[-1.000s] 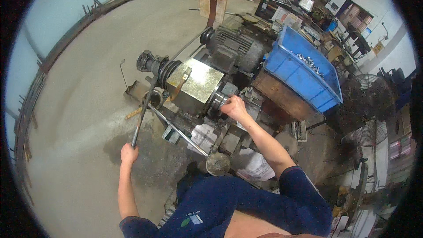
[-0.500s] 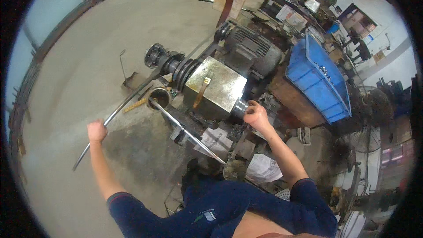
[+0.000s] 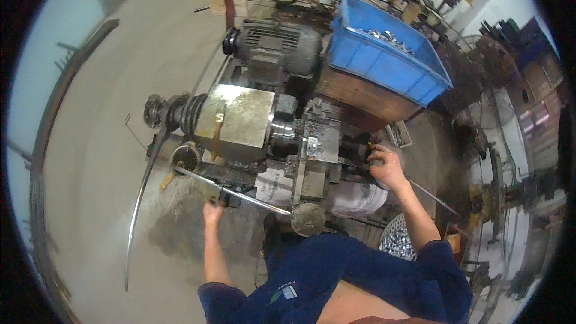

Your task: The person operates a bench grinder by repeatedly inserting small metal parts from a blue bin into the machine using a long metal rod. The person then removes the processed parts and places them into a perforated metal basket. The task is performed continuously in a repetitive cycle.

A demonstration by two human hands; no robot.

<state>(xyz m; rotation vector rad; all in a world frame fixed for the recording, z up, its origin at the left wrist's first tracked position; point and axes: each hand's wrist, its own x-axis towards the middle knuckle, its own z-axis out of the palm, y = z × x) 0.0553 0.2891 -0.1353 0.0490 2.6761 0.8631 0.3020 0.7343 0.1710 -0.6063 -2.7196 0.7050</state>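
Observation:
My left hand is closed just below a shiny metal bar, at a dark bracket under it; what the fingers hold is hidden. My right hand is curled at dark machine parts at the right end of the lathe-like machine, and I cannot make out what is in its fingers. Between the hands stand the machine's greasy metal headstock box, its round chuck and the tool slide. A long curved lever hangs free at the left.
A blue crate of small metal pieces stands on a wooden box behind the machine. An electric motor sits at the back. By my right forearm are a basket of shiny pieces and a thin rod.
My left hand has let go of the long lever and moved right to the bar's bracket. My right hand has left the chuck and moved to the machine's right end. The view has shifted right.

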